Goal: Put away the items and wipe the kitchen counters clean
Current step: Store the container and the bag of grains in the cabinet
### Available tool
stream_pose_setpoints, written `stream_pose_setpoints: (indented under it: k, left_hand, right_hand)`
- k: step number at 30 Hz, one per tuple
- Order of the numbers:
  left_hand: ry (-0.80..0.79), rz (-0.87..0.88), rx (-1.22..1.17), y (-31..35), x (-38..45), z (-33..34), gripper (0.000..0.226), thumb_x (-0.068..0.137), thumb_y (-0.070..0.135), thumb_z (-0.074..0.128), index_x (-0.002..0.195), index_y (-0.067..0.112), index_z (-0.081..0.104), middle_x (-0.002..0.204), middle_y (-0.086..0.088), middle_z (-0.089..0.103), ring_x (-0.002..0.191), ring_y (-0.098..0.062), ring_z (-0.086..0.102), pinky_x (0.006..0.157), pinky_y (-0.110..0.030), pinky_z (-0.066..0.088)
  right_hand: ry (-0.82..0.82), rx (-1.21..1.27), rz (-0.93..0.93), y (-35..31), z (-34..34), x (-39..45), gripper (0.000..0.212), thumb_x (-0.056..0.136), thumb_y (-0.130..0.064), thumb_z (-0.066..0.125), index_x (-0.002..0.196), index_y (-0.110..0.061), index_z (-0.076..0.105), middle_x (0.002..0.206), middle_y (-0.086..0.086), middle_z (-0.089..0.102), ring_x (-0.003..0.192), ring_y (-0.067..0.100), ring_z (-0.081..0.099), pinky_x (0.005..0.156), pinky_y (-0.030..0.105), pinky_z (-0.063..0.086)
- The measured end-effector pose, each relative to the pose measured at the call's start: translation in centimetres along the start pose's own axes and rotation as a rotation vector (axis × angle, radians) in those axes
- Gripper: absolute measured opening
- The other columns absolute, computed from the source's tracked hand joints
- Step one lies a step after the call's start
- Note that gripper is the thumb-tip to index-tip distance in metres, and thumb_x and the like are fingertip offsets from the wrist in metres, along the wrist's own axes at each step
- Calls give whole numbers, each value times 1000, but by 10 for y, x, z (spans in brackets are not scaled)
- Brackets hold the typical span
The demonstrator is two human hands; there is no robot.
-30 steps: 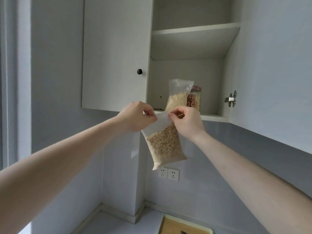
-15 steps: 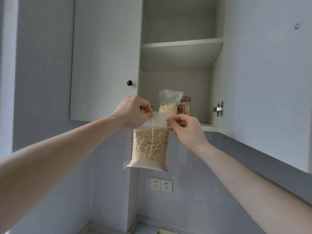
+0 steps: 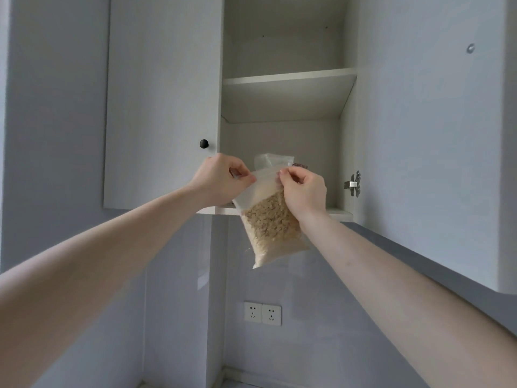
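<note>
clear plastic zip bag of pale oat flakes (image 3: 272, 219) hangs tilted before the open white wall cupboard (image 3: 282, 211), at lower-shelf level | left hand (image 3: 221, 182) pinches its top-left corner, right hand (image 3: 303, 190) pinches the top-right | risk: seal looks unpressed; tilting could spill flakes, or a weak pinch drop it.
</note>
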State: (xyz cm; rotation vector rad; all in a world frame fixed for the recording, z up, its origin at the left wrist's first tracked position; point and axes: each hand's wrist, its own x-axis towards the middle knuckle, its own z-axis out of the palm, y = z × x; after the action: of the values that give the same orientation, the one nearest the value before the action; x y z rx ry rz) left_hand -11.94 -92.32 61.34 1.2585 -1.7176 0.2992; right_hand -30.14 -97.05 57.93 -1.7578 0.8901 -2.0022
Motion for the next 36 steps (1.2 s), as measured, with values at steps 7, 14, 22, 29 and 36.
stream_pose_setpoints:
  k: [7, 14, 22, 29, 36]
  left_hand:
    - [51, -167, -194, 0, 24, 6, 30, 90, 55, 67, 100, 27, 70, 90, 15, 67, 84, -5, 63, 69, -24, 47]
    - [-29, -240, -120, -12, 36, 33, 23, 98, 42, 55, 104, 26, 71, 97, 7, 68, 93, -19, 64, 78, -30, 50]
    - [-322, -153, 265, -44, 46, 73, 25, 96, 42, 55, 98, 23, 71, 95, 4, 68, 97, -24, 62, 83, -33, 53]
    - [-496, -141, 442, -77, 61, 108, 49, 94, 57, 51, 119, 20, 69, 114, -3, 68, 105, -27, 63, 93, -39, 54]
    - [-475, -130, 403, -107, 82, 127, 49, 92, 64, 48, 93, 23, 74, 91, 1, 69, 88, -23, 63, 79, -33, 53]
  right_hand:
    - [265, 44, 116, -12, 7, 55, 21, 98, -32, 61, 101, -22, 79, 91, -8, 74, 85, 10, 65, 80, 25, 50]
    - [407, 102, 169, -2, 15, 82, 23, 102, -28, 56, 85, -26, 71, 75, -13, 64, 71, 7, 60, 64, 21, 47]
    - [482, 49, 108, 8, 15, 121, 23, 103, -26, 56, 94, -18, 75, 66, -19, 51, 70, 10, 56, 61, 20, 42]
    - [510, -52, 79, 36, 12, 148, 22, 103, -26, 56, 99, -17, 76, 81, -5, 60, 79, 17, 61, 69, 25, 42]
    - [530, -99, 71, 57, 16, 168, 23, 103, -25, 56, 103, -12, 75, 98, 5, 73, 86, 23, 64, 74, 27, 44]
